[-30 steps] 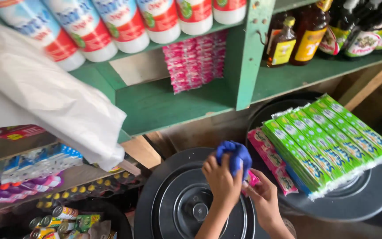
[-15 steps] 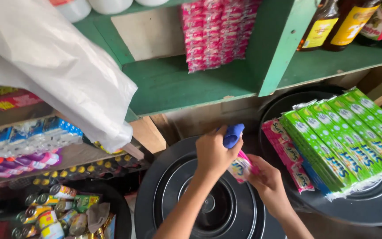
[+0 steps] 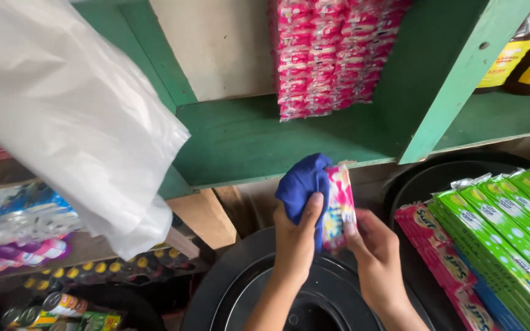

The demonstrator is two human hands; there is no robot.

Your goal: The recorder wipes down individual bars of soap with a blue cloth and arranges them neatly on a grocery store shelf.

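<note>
Blue cloth (image 3: 302,184) half-hiding pink sachet (image 3: 338,205) — wrists cropped

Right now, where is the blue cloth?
In the head view, the crumpled blue cloth sits centre frame in the left hand, pressed against the pink sachet pack held by the right hand, just below the green wooden shelf.

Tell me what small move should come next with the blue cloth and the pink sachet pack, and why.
Probably draw the blue cloth down the pink sachet pack. The left hand presses the cloth against its face while the right hand grips its lower edge, so it is braced for a wipe.
</note>
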